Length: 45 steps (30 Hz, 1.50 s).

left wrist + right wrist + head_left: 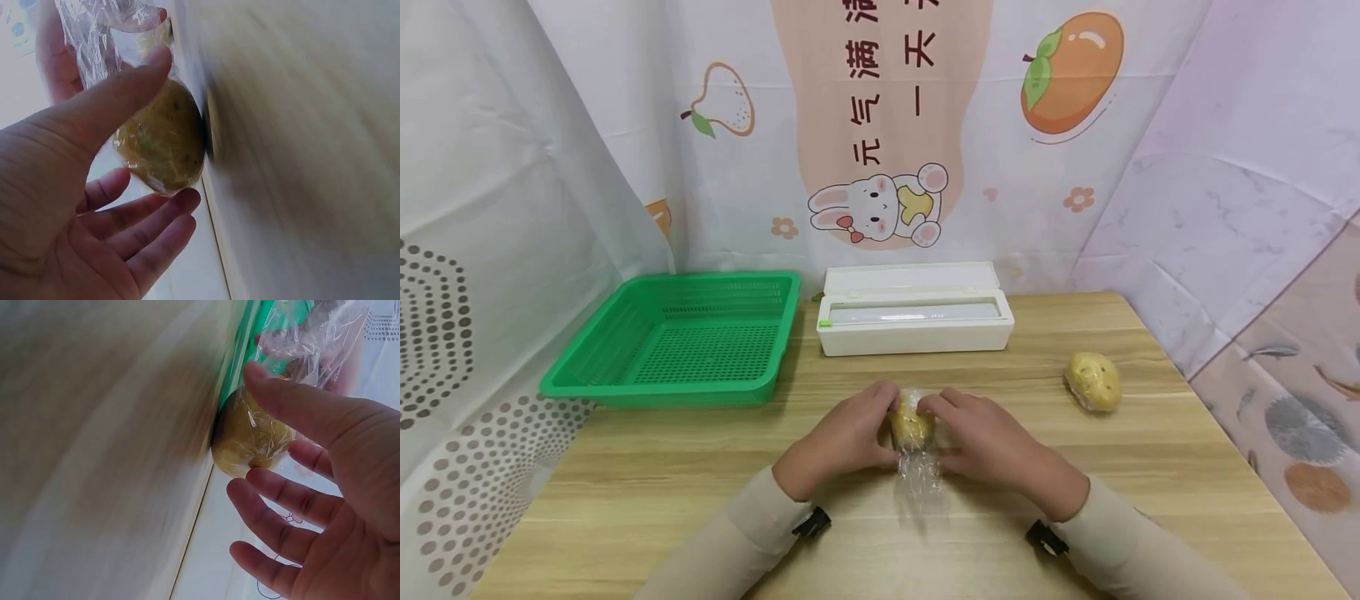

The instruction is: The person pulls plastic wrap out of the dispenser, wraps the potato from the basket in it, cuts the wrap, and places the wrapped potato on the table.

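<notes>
A yellow potato (912,427) rests on the table between both hands, wrapped in clear plastic film. A loose, crumpled tail of the film (920,487) trails from it toward the near edge. My left hand (850,429) holds the potato's left side, with its thumb (134,87) lying across the near end and its fingers bent toward the far end. On the opposite side, my right hand (988,437) grips it likewise, thumb (294,403) at the film and fingertips at the far end. The wrapped potato's skin shows through the film in both wrist views.
A white cling film box (917,339) with its lid raised stands behind the hands. At the back left is a green plastic basket (655,393). Another potato (1093,382), also in film, lies to the right. A printed curtain (970,225) hangs behind the wooden table (700,500).
</notes>
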{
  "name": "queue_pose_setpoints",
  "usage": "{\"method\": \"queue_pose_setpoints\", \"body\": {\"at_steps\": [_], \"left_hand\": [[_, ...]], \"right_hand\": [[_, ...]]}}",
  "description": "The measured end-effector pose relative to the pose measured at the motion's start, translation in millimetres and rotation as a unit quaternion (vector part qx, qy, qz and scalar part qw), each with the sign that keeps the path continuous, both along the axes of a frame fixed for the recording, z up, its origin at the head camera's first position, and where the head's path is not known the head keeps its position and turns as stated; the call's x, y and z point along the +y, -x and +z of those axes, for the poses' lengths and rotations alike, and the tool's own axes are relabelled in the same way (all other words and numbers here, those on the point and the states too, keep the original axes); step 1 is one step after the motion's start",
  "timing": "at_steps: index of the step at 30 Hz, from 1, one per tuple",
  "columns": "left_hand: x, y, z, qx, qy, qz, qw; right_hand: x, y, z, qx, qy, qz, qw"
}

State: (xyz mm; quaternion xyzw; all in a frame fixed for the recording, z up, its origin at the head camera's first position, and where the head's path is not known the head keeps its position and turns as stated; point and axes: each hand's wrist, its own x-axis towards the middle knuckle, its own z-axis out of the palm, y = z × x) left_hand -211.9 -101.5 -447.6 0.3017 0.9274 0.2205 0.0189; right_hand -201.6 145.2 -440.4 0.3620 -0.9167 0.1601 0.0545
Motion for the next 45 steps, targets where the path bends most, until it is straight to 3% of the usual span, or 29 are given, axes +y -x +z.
{"method": "queue_pose_setpoints", "body": {"at_steps": [12,27,38,45], "left_hand": [[-4.6,-0.5,8.4,-0.031,0.005,0.006,0.9995],[-8.4,0.6,9.3,-0.003,0.023,-0.006,0.9997],[-5.1,-0.8,6.6,0.03,0.029,-0.008,0.9991],[-3.4,-2.7,9.0,0.022,0.023,-0.006,0.9995]], "right_hand": [[2.2,4.1,-1.1,-0.03,0.025,-0.007,0.999],[7.4,5.2,4.0,-0.056,0.037,-0.001,0.998],[7.5,11.7,1.1,-0.074,0.098,0.022,0.992],[9.7,13.3,1.5,-0.086,0.1,0.024,0.991]]}}
